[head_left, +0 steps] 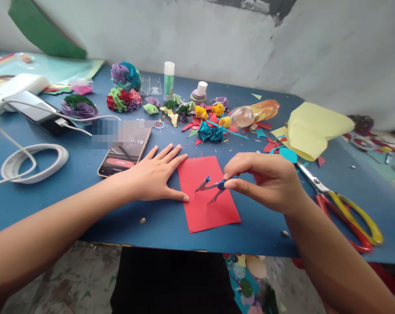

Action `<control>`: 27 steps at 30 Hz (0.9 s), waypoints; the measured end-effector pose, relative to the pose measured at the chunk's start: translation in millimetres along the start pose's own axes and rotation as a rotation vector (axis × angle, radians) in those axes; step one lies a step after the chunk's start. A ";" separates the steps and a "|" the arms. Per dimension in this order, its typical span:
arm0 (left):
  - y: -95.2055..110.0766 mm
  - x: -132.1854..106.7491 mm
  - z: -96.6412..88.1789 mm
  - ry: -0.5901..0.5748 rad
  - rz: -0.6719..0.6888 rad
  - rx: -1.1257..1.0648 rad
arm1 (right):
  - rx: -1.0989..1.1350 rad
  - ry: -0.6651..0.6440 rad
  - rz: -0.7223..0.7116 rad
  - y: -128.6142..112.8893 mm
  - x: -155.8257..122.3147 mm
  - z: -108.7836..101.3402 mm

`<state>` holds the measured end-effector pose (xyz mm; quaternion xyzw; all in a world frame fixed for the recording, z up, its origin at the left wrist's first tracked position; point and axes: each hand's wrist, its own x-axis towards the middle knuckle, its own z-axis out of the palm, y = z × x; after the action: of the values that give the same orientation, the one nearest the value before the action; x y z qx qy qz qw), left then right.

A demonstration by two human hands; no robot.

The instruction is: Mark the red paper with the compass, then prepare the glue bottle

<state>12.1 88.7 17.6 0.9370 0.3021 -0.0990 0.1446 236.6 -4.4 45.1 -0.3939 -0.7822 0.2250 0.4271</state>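
A red paper rectangle (207, 205) lies on the blue table (86, 192) in front of me. My left hand (154, 174) lies flat with fingers spread, its fingertips pressing the paper's left edge. My right hand (266, 181) pinches the top of a small drawing compass (212, 186). The compass legs are spread and their tips rest on the red paper.
A phone (125, 152) lies just left of my left hand. Red and yellow scissors (344, 209) lie to the right, by a yellow sheet (311, 128). Paper flowers (125, 87), scraps, a glue stick (169, 80), a clear bottle (256, 113) and a white cable (30, 161) fill the back and left.
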 end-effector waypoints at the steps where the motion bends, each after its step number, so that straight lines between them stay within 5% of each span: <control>1: -0.1 0.0 0.0 0.000 0.001 -0.002 | -0.016 0.003 -0.004 -0.6 0.2 -0.4; 27: -1.5 1.7 2.7 0.010 -0.001 0.013 | -0.210 -0.005 -0.172 -8.5 -1.0 1.3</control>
<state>12.3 89.9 14.3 0.9383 0.3024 -0.0964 0.1369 232.2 -10.2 49.7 -0.3674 -0.8333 0.1057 0.3993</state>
